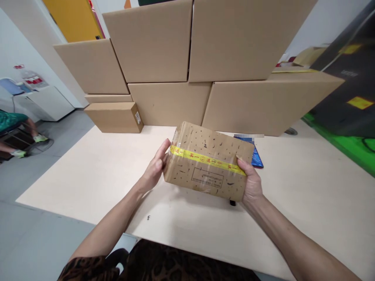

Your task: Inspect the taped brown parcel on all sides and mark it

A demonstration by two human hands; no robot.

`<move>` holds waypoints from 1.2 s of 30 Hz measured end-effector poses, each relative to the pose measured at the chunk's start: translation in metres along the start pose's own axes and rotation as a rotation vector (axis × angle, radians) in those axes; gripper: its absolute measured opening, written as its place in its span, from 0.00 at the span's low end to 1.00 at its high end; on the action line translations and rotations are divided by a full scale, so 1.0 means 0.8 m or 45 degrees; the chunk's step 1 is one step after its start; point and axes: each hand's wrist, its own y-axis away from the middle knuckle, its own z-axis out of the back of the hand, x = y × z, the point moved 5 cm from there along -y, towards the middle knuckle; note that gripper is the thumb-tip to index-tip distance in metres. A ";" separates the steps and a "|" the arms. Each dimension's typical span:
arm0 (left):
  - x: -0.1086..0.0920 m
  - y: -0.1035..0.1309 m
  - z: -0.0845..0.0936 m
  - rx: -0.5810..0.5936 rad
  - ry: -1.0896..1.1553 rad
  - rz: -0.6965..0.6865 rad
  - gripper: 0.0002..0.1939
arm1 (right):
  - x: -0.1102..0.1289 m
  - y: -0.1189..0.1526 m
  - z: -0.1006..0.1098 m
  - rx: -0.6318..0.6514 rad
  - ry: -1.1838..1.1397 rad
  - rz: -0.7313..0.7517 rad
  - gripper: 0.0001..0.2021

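A small brown cardboard box (205,181) is tilted in front of me over the table, its left end higher than its right. Yellow tape with red print runs along its length, dark marks dot the surface, and a printed label frame shows below the tape. My right hand (252,181) grips the right end, thumb on top and the other fingers hidden behind. Against the left end rests my left hand (155,168), steadying the box with its fingers partly hidden. Behind the box's right end lies a blue flat item (257,159), partly covered.
Large cardboard boxes (170,103) are stacked along the back of the table (82,171). A smaller closed box (113,119) stands at the back left. A small black object (232,203) shows under the held box. At far left, a seated person's legs (29,128) are visible.
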 end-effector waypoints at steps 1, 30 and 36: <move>-0.001 -0.001 0.000 -0.027 0.010 0.014 0.52 | -0.001 0.000 0.001 0.015 0.009 0.007 0.20; -0.007 -0.001 -0.016 -0.320 0.248 -0.015 0.42 | -0.018 0.009 0.004 0.053 0.038 -0.468 0.22; -0.015 0.002 0.006 -0.271 -0.171 -0.281 0.49 | -0.015 0.013 -0.001 -0.119 0.017 -0.478 0.23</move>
